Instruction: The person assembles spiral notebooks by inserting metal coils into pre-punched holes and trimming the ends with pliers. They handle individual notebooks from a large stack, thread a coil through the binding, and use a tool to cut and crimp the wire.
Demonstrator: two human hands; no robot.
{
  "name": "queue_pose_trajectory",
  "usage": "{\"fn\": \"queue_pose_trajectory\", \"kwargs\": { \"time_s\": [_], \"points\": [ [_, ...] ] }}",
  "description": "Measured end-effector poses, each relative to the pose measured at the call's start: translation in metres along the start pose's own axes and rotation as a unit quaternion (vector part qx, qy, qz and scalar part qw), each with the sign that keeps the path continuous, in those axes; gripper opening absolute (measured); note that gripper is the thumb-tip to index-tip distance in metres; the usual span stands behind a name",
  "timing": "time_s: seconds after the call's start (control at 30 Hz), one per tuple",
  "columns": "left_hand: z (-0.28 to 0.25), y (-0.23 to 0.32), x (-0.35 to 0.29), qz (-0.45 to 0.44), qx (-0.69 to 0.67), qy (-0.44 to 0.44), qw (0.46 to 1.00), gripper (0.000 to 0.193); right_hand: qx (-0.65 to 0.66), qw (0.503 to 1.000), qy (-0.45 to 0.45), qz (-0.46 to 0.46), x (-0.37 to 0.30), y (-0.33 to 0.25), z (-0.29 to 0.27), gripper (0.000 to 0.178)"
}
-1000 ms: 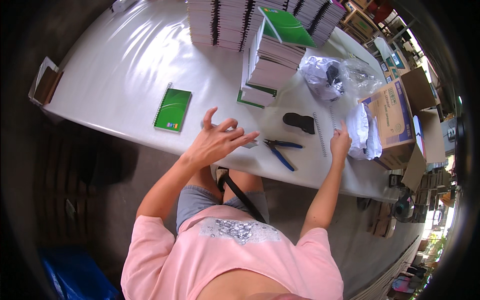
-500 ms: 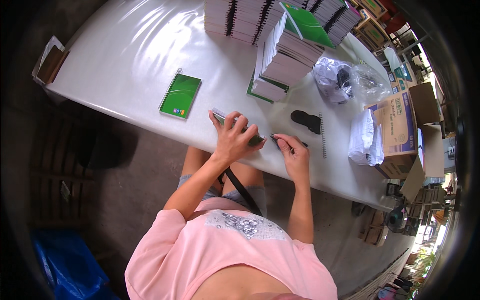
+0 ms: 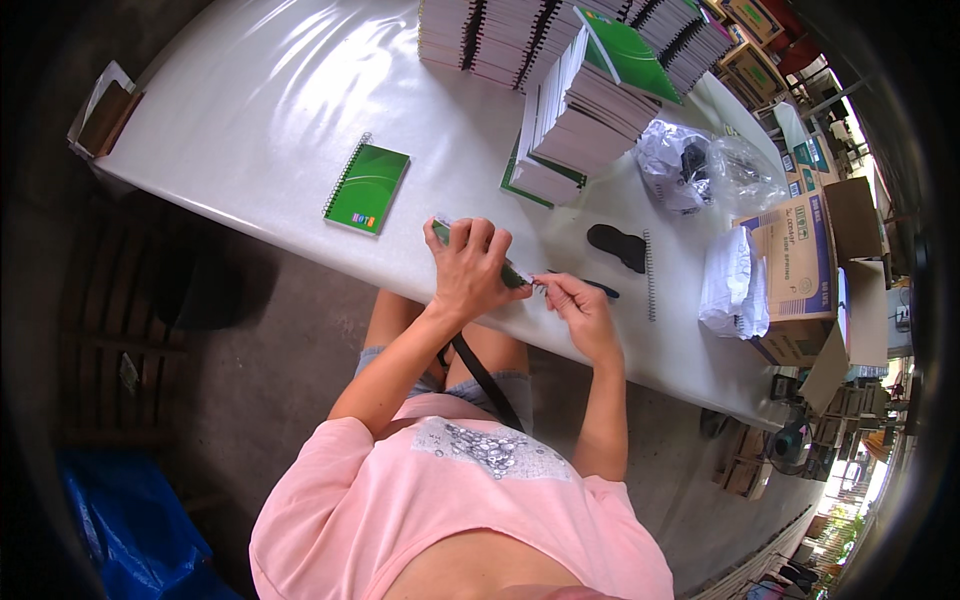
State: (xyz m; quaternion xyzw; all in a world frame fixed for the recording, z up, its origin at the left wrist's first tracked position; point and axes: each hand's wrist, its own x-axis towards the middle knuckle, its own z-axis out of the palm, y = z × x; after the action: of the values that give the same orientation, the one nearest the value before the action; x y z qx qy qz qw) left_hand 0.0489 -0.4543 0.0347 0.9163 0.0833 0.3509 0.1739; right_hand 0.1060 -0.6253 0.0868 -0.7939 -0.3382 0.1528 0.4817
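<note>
The left hand [image 3: 472, 265] is clasping a green notebook [image 3: 514, 276] at the near edge of the white table [image 3: 230, 150]; the right hand [image 3: 585, 315] is curling beside its end, the pinch too small to tell. Leftward, a second notebook [image 3: 367, 185] is showing multicoloured lettering [image 3: 363, 220]. Rightward, a printed carton [image 3: 795, 262] is standing above grey floor [image 3: 270, 370].

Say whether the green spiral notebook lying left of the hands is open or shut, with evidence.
Shut. The green spiral notebook lies flat, its cover face up, with no page spread out.
</note>
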Motion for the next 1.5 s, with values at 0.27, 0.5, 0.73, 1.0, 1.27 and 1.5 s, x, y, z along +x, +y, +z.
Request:
{"fn": "queue_pose_trajectory", "kwargs": {
  "time_s": [0.27,0.5,0.73,1.0,1.27,1.5],
  "points": [
    [-0.006,0.003,-0.001,0.016,0.010,-0.011,1.000,0.069,0.034,0.998,0.037,0.047,0.004,-0.006,0.001,0.020],
    [-0.004,-0.021,-0.008,0.095,-0.022,0.028,0.995,0.062,-0.022,0.996,-0.081,0.010,-0.002,0.005,-0.009,0.025],
    [-0.012,-0.026,-0.002,0.081,-0.083,0.027,0.993,0.059,-0.442,0.882,0.115,0.119,0.023,0.044,-0.062,0.046],
    [-0.016,-0.023,0.000,0.058,-0.129,-0.001,0.990,0.065,-0.151,0.966,0.209,0.013,0.021,0.080,-0.078,0.036],
    [-0.015,-0.022,-0.001,0.060,-0.157,0.002,0.986,0.063,0.102,0.993,0.019,0.055,0.022,0.039,-0.010,0.026],
    [-0.011,-0.027,0.001,0.054,-0.190,0.003,0.980,0.062,0.213,0.974,0.037,-0.062,0.029,0.017,-0.001,0.017]
  ]
}}
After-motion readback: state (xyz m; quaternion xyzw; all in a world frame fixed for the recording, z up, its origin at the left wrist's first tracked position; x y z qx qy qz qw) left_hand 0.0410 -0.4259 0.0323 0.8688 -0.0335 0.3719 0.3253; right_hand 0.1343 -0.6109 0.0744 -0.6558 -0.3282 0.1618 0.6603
